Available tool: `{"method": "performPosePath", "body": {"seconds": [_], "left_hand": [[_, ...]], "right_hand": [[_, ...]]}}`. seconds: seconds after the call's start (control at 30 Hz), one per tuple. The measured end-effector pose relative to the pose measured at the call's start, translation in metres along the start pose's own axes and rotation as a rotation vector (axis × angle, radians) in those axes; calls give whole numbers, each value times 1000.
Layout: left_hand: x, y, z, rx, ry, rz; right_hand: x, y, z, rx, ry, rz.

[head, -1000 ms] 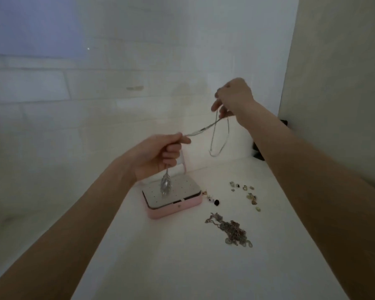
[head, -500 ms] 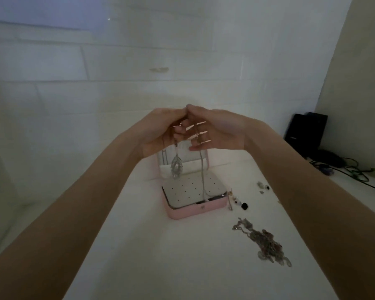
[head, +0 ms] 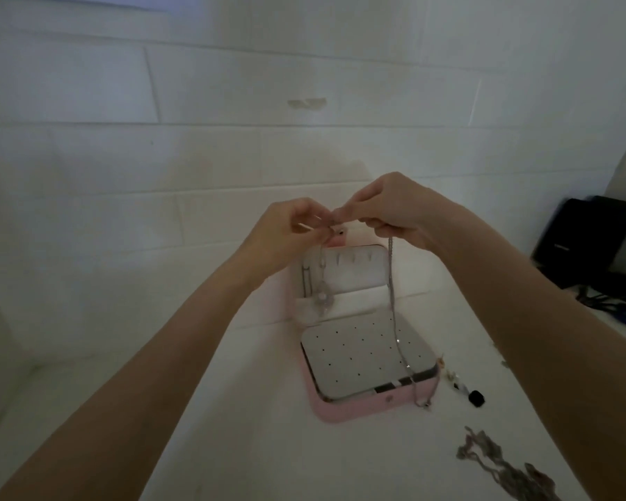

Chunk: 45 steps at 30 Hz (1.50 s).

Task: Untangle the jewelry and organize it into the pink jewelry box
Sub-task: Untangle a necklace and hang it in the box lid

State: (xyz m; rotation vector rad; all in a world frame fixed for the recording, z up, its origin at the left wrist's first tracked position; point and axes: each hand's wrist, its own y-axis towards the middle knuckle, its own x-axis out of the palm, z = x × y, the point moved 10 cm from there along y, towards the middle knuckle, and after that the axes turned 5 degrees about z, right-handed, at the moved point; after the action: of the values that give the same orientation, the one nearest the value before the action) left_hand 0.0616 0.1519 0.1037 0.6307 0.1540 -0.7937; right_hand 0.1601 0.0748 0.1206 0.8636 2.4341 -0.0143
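Necklace (head: 394,301) pinched in both grips, left hand (head: 290,229) and right hand (head: 387,207); its tail dangling below (over the pink jewelry box (head: 362,410)) could snag, I reckon.

Two hands are raised above the box: the left hand (head: 292,229) and the right hand (head: 387,211). One pink jewelry box (head: 362,406) sits open on the counter (head: 232,457). One silver necklace (head: 394,312) hangs over the box, with one pendant (head: 322,301) on it. One tangled heap of chains (head: 499,464) lies right of the box and nearer the person. Right of the box lie one black bead (head: 476,397) and a few small pieces (head: 454,377), too small to count. One black device (head: 586,240) stands far right of the box.
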Motion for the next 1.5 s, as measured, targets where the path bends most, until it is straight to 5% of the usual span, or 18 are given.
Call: {"method": "performPosePath", "body": {"seconds": [0.8, 1.27, 1.5], "left_hand": [[14, 1, -38, 138, 365, 114], [11, -3, -54, -106, 34, 64], [8, -5, -63, -74, 288, 185]], "right_hand": [[-5, 35, 4, -7, 275, 85], [-15, 34, 17, 36, 366, 115], [-8, 34, 29, 51, 346, 91]]}}
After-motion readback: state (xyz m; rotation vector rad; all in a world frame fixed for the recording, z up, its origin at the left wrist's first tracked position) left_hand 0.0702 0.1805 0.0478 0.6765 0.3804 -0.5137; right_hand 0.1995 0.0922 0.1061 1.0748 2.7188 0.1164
